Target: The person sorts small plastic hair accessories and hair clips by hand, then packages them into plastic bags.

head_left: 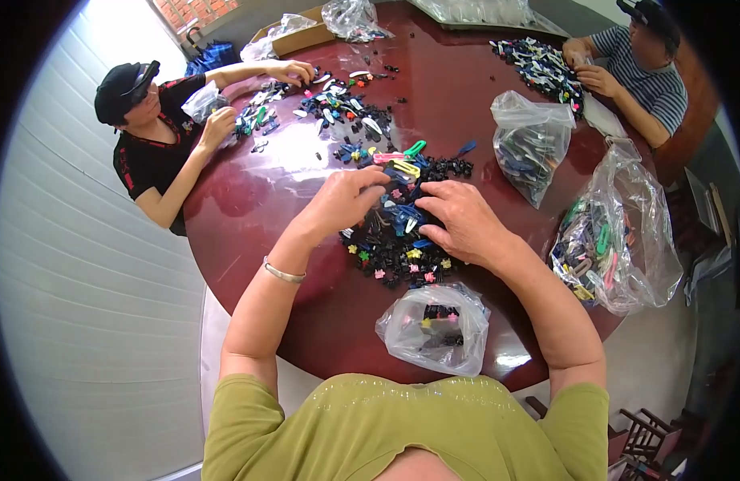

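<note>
A pile of small hair clips (394, 260), mostly black with pink, yellow and green flower-shaped ones, lies on the table in front of me. My left hand (347, 199) is at the pile's left side, thumb and fingers apart, its fingertips near a pink snap clip (390, 158) and a yellow clip (406, 169). On the right side my right hand (464, 220) rests over the clips with its fingers spread. Blue clips (404, 215) lie between the two hands. Nearer to me stands an open clear plastic bag (394, 341) with black, yellow and pink clips inside.
Two people sit across the round red table (450, 80), handling clips from their own piles (542, 68). Filled plastic bags (534, 148) stand at the right, the larger bag (638, 264) near the edge. A cardboard box (306, 36) and a tray (498, 18) lie at the back.
</note>
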Tool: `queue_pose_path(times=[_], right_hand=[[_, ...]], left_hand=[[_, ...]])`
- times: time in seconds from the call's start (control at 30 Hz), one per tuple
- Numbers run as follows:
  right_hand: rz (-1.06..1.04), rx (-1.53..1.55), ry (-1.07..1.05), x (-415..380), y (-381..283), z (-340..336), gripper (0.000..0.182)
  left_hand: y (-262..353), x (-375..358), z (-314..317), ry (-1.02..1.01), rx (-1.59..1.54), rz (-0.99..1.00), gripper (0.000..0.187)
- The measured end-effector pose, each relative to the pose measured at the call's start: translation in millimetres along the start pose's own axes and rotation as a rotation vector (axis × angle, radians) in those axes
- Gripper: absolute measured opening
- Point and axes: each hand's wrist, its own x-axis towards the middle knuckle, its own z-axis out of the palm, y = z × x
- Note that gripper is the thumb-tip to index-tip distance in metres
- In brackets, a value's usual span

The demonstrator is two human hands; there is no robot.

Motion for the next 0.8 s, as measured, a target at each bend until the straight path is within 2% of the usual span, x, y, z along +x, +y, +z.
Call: queue_pose_path(times=[0.07,0.1,0.17,0.23,0.3,0.33,0.4,0.47,0.6,0.73,0.8], right_hand=[[0.027,0.021,-0.035,-1,-3,-8,0.036],[-0.012,-0.018,0.021,-3,-1,-12,0.038],[0.149,0.028,-0.054,-3,-11,-40,0.046],[0.298,0.027,-0.146,-7,-23,-72,0.058],[0.415,-0.124,-0.437,-11,-28,-92,0.068],[0.442,-0.149,-0.497,-10,-30,-91,0.069],[0.504,-0.197,-0.621,-11,-35,-82,0.073],[0.458,-0.199,-0.53,-18,-37,-70,0.067],[0.426,-0.068,-0.371,-18,-36,-55,0.065],[0.39,0.082,-0.197,-6,-23,-30,0.059],[0.369,0.117,-0.144,5,-14,-19,0.053]], left_hand=[[18,-9,-1,-0.045,-0.123,-0.036,0.023],[17,-13,1,-0.006,-0.108,0.018,0.023],[12,-21,4,0.081,-0.083,0.126,0.023],[14,-33,3,0.106,0.055,0.158,0.038],[11,-43,9,0.191,0.206,0.202,0.049],[13,-47,8,0.054,0.213,0.073,0.077],[11,-58,16,-0.015,0.339,0.081,0.093],[11,-61,21,-0.108,0.415,0.062,0.111],[6,-60,33,0.003,0.414,0.152,0.105],[-1,-55,34,0.039,0.4,0.102,0.09],[-4,-52,34,0.092,0.439,0.077,0.089]])
